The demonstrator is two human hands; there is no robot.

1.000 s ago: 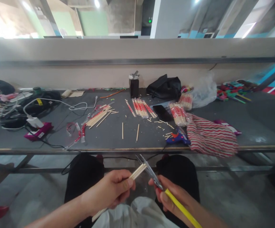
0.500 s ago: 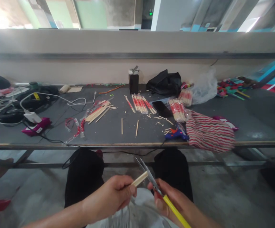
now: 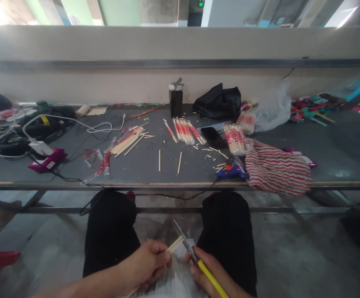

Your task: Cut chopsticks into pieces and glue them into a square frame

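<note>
My left hand [image 3: 150,263] is closed around a pale wooden chopstick [image 3: 175,244], its tip pointing up to the right. Shears with a yellow handle [image 3: 211,278] are gripped in my right hand [image 3: 206,267]. Their grey blades meet the chopstick near its far end; whether the blades are fully closed I cannot tell. Both hands are over my lap, below the table edge. On the table stand apart two short stick pieces [image 3: 159,160], and a pile of bare chopsticks [image 3: 126,142] lies to their left.
Wrapped chopsticks [image 3: 184,130] lie mid-table beside a phone [image 3: 213,137]. At the front edge sit a blue glue gun [image 3: 233,171] and a striped cloth [image 3: 277,169]. Farther back are a black box [image 3: 176,103] and a black bag [image 3: 218,102]. Cables [image 3: 99,128] run on the left.
Both hands have moved down and slightly left, with the chopstick and shears still in them. The shears' blades look closer together. The camera view has tilted down a little.
</note>
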